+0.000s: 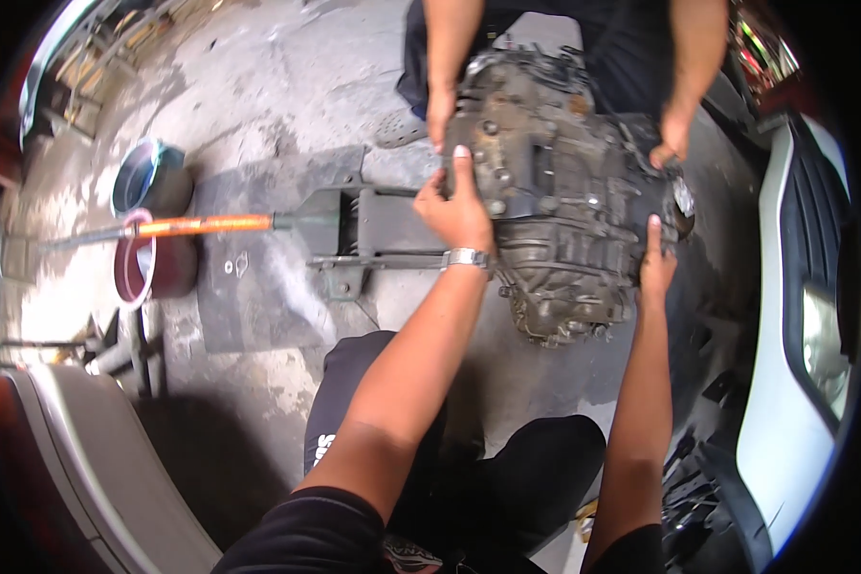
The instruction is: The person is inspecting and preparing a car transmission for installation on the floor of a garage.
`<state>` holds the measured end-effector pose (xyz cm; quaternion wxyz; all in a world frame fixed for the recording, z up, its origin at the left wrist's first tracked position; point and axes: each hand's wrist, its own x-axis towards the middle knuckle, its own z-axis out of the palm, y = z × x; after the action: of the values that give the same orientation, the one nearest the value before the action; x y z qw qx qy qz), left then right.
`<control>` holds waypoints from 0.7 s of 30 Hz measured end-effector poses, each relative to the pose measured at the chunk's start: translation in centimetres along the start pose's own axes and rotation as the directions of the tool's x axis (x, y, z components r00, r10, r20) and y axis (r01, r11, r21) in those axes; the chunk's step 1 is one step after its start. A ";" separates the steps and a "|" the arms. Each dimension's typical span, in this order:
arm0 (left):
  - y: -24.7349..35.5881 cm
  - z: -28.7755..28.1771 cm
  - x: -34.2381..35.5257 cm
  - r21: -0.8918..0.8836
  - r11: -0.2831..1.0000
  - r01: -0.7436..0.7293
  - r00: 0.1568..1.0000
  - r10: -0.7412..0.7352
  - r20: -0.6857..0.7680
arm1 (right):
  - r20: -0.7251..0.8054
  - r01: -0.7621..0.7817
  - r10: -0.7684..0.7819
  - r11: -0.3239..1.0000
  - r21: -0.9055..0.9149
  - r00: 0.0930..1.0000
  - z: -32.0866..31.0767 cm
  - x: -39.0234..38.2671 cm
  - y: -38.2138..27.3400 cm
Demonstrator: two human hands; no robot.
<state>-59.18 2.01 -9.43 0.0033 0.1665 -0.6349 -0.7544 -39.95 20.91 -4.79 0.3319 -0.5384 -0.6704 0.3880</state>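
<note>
A large, grimy car gearbox (pixel 569 196) with ribs and bolts on its metal casing sits in front of me, over the head of a floor jack (pixel 325 225). My left hand (pixel 459 210), with a metal watch on its wrist, grips the gearbox's left edge, thumb pointing away from me. At the right edge my right hand (pixel 656 266) holds on with the thumb up, its other fingers mostly hidden beneath. Another person's two hands, one at the far left side (pixel 441 120) and one at the far right (pixel 670 143), also hold the gearbox.
The jack's orange handle (pixel 210 225) reaches left past a blue bucket (pixel 153 182) and a dark red bucket (pixel 158 266). A pale car bumper (pixel 115 450) stands at the lower left, a white car (pixel 775 306) at the right. Tools (pixel 694 497) lie beside the white car.
</note>
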 end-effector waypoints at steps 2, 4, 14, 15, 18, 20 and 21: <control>0.2 0.4 -0.9 0.077 0.996 -0.039 0.983 0.052 -0.175 | 0.029 -0.063 0.063 0.998 0.009 0.998 -0.3 2.2 2.2; 0.8 -0.7 -0.7 0.144 0.989 -0.032 0.975 0.063 -0.215 | 0.031 -0.098 0.101 0.991 -0.088 0.994 0.6 1.5 1.7; 3.6 -2.2 -1.4 0.041 0.978 0.204 0.963 -0.193 -0.189 | 0.302 0.070 0.043 0.933 -0.352 0.952 3.7 3.2 -3.0; 3.5 -2.1 -1.5 0.049 0.975 0.216 0.963 -0.204 -0.177 | 0.341 0.115 0.027 0.914 -0.389 0.940 3.9 3.0 -3.6; 3.8 -2.4 -1.3 0.029 0.969 0.247 0.960 -0.240 -0.142 | 0.439 0.233 0.005 0.842 -0.486 0.898 5.0 2.7 -4.7; 3.6 -2.8 -1.1 0.028 0.967 0.254 0.961 -0.249 -0.122 | 0.504 0.296 0.022 0.787 -0.541 0.864 5.6 2.5 -5.0; 3.5 -2.8 -1.1 0.012 0.965 0.263 0.959 -0.260 -0.110 | 0.538 0.334 0.020 0.764 -0.552 0.843 6.4 2.7 -5.4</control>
<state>-58.18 -1.13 -6.23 -0.0644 0.2892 -0.6162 -0.7297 -48.49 21.92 -3.04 -0.0247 -0.4332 -0.8681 0.2411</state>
